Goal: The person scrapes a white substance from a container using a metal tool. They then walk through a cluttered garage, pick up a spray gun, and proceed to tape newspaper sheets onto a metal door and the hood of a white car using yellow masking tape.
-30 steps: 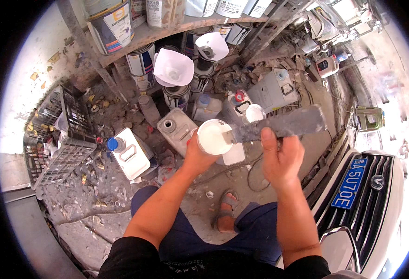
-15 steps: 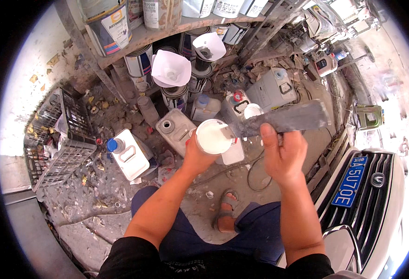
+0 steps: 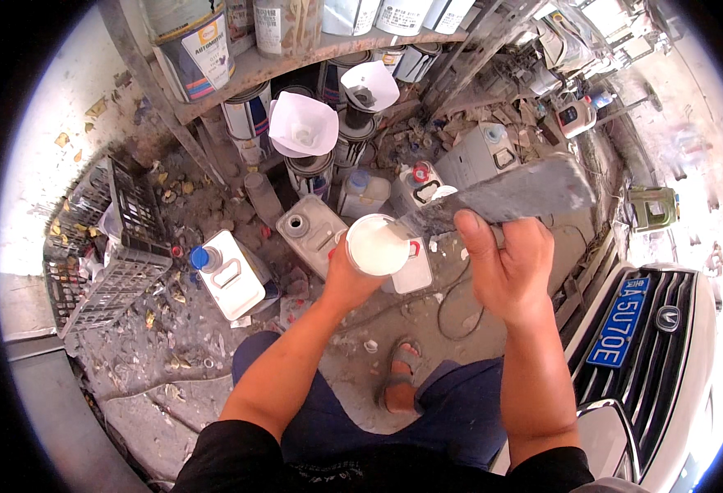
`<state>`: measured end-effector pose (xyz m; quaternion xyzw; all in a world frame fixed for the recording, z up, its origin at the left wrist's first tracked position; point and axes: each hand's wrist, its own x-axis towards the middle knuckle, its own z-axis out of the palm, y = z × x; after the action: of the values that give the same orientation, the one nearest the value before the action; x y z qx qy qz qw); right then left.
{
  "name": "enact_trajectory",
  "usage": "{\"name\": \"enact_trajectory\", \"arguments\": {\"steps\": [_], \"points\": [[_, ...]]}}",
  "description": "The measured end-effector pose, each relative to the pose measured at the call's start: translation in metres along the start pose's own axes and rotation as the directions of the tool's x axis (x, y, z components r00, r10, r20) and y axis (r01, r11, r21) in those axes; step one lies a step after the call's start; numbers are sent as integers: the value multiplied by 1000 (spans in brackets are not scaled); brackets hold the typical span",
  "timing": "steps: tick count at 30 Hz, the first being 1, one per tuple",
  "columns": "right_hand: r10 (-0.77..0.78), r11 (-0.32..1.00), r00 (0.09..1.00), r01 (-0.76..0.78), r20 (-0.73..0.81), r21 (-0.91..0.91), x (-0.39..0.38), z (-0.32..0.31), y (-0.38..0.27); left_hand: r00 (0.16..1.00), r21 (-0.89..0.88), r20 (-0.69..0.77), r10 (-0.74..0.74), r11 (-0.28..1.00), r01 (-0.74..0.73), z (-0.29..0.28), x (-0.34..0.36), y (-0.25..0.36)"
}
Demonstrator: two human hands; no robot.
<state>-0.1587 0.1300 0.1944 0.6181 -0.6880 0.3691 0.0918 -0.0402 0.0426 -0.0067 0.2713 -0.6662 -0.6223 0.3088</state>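
Note:
My left hand (image 3: 353, 279) grips a cup of white liquid (image 3: 378, 245), its fingers wrapped round the side. A long, flat, grey-stained blade, like a mixing spatula (image 3: 526, 185), is held in my right hand (image 3: 509, 267), thumb along its near edge. The blade's left end reaches the cup's right rim; whether it dips into the liquid I cannot tell. Just beyond the cup lies a pale metal jerrycan (image 3: 312, 230) with an open spout, and a container with a red cap (image 3: 420, 172) stands behind the blade.
A black plastic crate (image 3: 106, 283) sits at left, beside a white blue-capped can (image 3: 238, 292). A shelf (image 3: 304, 57) of paint cans spans the top, with white paper funnels (image 3: 304, 119) on cans below it. A car's front grille (image 3: 649, 329) is close at right; debris and a hose lie on the floor.
My right hand and the blade have moved up and to the right, the blade's far end tilting higher. My left hand and the cup have barely moved.

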Motion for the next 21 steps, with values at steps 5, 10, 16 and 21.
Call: {"name": "enact_trajectory", "arguments": {"steps": [5,10,16,21], "points": [[108,989,989,-118,-105,-89,-23,20,1,1000,11,-14,7,1000,-7,0,1,-7],[201,965,975,-213,-93,-152,-51,28,-16,999,43,8,38,998,-39,-3,0,-4],[287,957,945,-288,-154,18,-16,11,-19,1000,51,30,1,999,-3,-3,2,8],[135,990,990,-137,38,44,14,11,-8,999,-24,28,32,999,-32,-1,2,-7]]}}
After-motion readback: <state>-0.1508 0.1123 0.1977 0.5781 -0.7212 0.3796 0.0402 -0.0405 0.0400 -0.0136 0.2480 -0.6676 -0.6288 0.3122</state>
